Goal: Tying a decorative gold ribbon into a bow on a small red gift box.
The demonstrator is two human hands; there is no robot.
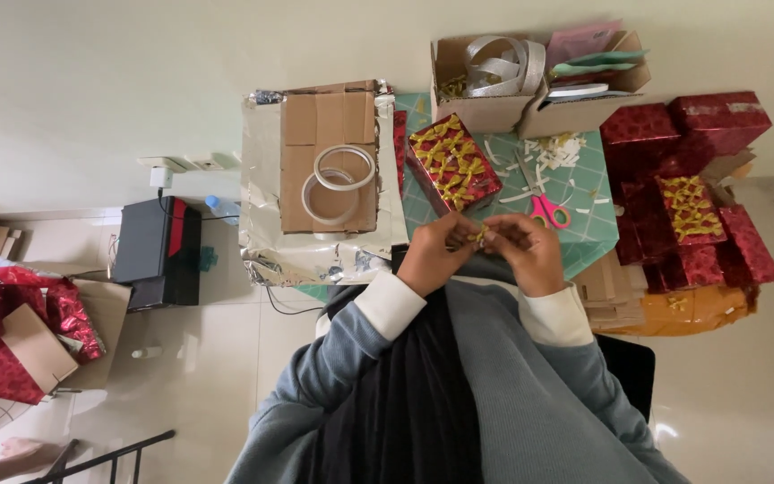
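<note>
Now both hands, left hand [436, 255] and right hand [523, 251], pinch one small gold bow [480, 235]; it may slip onto the green table [589, 229] below, near the pink scissors [548, 211].

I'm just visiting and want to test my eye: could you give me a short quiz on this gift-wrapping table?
1. True or false: both hands, left hand and right hand, pinch one small gold bow.
2. What colour are the handles of the scissors? A) blue B) pink C) black
3. What lies on the flattened cardboard?

Key:
1. True.
2. B.
3. Two tape rolls, overlapping.
</note>
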